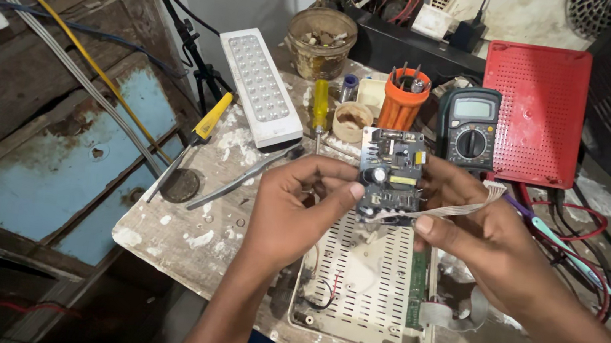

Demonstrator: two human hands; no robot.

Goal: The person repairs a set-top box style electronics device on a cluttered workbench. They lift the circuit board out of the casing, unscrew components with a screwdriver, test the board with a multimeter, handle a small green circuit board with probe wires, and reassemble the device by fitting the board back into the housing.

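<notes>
Circuit board (pixel 391 175), small and dark, is pinched upright between the left hand (pixel 294 205) and right hand (pixel 479 230), both grasping its edges, above the open cream casing (pixel 366 278) on the counter (pixel 192 227).

2 hands (pixel 293 208) (pixel 490 231), 1 circuit board (pixel 391 175), 2 screwdrivers (pixel 207 123) (pixel 319 108).

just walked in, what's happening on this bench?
A person holds a small circuit board up in both hands: left hand on its left edge, right hand on the right, pinching a grey ribbon cable. Beneath lies an opened cream plastic case. A multimeter and a red perforated cover sit behind.
</notes>
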